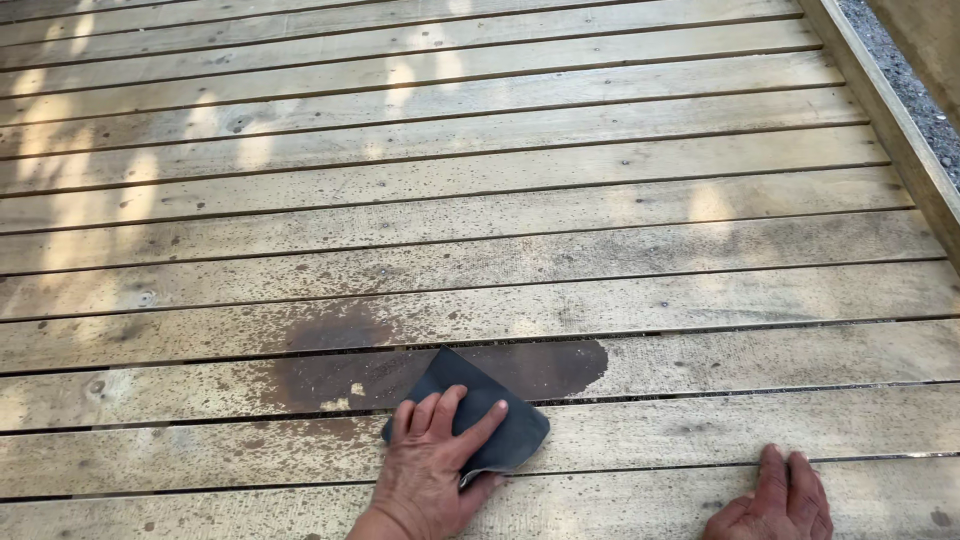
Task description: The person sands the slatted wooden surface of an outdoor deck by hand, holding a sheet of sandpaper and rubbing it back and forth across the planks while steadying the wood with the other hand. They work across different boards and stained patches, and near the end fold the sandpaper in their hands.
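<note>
Two bare hands rest low in the frame on a weathered wooden deck (500, 200). The left hand (430, 465), at lower centre, presses flat on a dark grey cloth (500, 425), its fingers (480, 425) spread across the fabric, thumb tucked under the cloth's lower edge. Just above the cloth, a dark wet stain (400, 365) spans one plank. The right hand (780, 500), at lower right, lies flat on the boards, fingers together, holding nothing. A gravel strip (915, 85) runs along the upper right edge.

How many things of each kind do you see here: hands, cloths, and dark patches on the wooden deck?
Hands: 2, the left hand and the right hand
Dark cloth: 1
Dark patch on the deck boards: 1
Total: 4
</note>
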`<state>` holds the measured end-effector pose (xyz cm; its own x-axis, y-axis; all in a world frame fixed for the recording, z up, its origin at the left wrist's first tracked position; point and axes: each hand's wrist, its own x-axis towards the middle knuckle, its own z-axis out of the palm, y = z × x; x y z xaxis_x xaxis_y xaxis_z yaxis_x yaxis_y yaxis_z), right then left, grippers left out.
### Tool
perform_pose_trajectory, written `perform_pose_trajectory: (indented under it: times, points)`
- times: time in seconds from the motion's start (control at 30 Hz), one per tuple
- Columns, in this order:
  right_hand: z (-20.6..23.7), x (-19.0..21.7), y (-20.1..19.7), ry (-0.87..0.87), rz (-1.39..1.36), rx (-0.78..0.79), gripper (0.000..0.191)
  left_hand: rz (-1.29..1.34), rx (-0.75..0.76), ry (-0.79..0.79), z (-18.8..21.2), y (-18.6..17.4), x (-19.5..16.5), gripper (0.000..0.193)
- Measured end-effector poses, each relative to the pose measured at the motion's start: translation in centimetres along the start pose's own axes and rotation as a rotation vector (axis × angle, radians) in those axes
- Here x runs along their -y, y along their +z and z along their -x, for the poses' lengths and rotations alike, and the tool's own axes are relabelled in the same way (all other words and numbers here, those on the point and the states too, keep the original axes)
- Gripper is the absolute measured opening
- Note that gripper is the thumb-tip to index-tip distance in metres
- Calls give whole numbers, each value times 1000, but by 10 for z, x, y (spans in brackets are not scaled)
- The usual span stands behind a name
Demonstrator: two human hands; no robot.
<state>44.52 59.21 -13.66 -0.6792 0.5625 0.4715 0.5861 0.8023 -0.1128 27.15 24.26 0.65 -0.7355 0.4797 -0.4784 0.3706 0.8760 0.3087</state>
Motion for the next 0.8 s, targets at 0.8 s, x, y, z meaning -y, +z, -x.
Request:
perform_pose_trajectory:
  times: [0.8]
  points:
    - [-57, 4, -10, 16, 250, 225, 60, -112, -918, 26, -4, 144, -10, 82]
